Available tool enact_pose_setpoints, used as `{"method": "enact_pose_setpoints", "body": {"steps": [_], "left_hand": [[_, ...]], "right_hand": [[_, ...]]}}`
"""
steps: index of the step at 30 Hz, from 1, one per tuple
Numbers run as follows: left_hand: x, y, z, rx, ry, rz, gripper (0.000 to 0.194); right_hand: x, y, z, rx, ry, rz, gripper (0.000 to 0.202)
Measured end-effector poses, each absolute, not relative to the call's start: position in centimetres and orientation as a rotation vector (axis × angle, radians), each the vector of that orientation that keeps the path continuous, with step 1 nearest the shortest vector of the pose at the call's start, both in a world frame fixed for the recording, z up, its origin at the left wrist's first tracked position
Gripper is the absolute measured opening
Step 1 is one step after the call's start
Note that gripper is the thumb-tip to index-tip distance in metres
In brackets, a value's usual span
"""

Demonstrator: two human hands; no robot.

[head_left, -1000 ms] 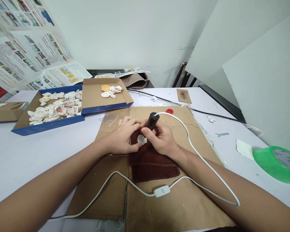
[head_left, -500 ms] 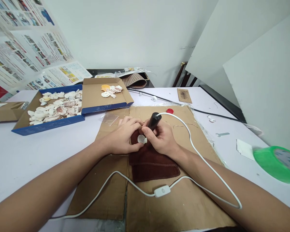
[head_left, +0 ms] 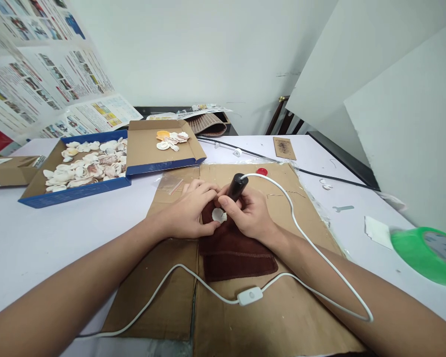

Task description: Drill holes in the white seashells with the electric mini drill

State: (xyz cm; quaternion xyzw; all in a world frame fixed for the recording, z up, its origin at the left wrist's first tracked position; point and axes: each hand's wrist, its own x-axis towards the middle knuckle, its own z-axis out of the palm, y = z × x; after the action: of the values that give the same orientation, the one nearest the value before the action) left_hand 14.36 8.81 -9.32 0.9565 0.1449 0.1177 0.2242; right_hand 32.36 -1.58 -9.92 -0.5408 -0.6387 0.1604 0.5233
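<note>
The right hand has its fingers wrapped round a black tool, the thumb pressed along its side. The left hand lies palm down, fingers bent, its thumb tip at the near edge of a shell; I cannot tell whether its fingers pinch the shell. The shell is small, white and rounded, with an uneven right end just under the tool's lower end. It sits on a dark brown cloth, whose far edge the hands hide. The tool's tip is thin and hard to make out, so whether it touches the shell is unclear.

Under the cloth is cardboard, with a red cap near its far edge. A white cord leaves the tool's top. Towards the bench's far left corner stands a blue box of shells. Green tape by the right edge is cut off.
</note>
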Motion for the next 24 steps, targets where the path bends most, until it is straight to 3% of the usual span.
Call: {"method": "enact_pose_setpoints", "body": {"steps": [24], "left_hand": [[14.38,8.74,-9.33,2.584,0.398,0.34,0.029]], "right_hand": [[32.44,-1.38,-10.05,-1.313,-1.513,0.413,0.039]]}}
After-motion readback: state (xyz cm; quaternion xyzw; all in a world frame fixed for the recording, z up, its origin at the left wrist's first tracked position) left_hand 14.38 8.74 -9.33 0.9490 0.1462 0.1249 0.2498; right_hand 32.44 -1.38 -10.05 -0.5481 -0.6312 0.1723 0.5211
